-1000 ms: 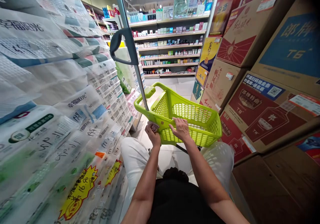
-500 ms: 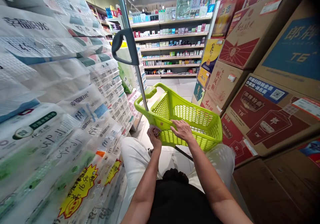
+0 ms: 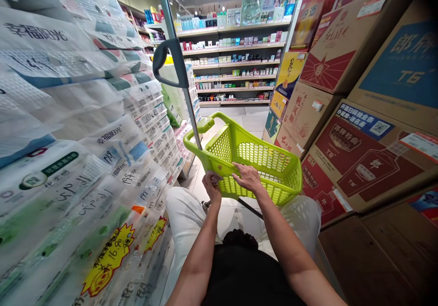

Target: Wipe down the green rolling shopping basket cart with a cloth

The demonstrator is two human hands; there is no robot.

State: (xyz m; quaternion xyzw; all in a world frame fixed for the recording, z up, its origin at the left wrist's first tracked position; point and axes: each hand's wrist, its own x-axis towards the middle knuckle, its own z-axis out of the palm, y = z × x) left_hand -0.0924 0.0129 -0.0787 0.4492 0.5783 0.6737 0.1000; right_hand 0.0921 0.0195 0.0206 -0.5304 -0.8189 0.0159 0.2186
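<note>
A lime-green plastic shopping basket (image 3: 267, 153) on a trolley frame stands between my knees. Its long metal pole ends in a dark grey handle (image 3: 173, 64) at the upper left. My left hand (image 3: 212, 188) is closed on a crumpled pinkish cloth (image 3: 214, 178) and presses it against the basket's near side, close to the left corner. My right hand (image 3: 249, 177) lies on the near side of the basket, fingers stretched out and slightly apart, holding nothing. The inside of the basket shows through its perforated walls.
Stacked plastic-wrapped paper packs (image 3: 112, 146) with handwritten prices rise close on my left. Cardboard cartons (image 3: 342, 151) are piled close on my right. Past the basket runs tiled floor (image 3: 239, 111), with shelves of small goods (image 3: 236, 53) at the back.
The basket has shifted very slightly to the left. My left hand and the cloth have moved a little on its side; my right hand stays almost in place.
</note>
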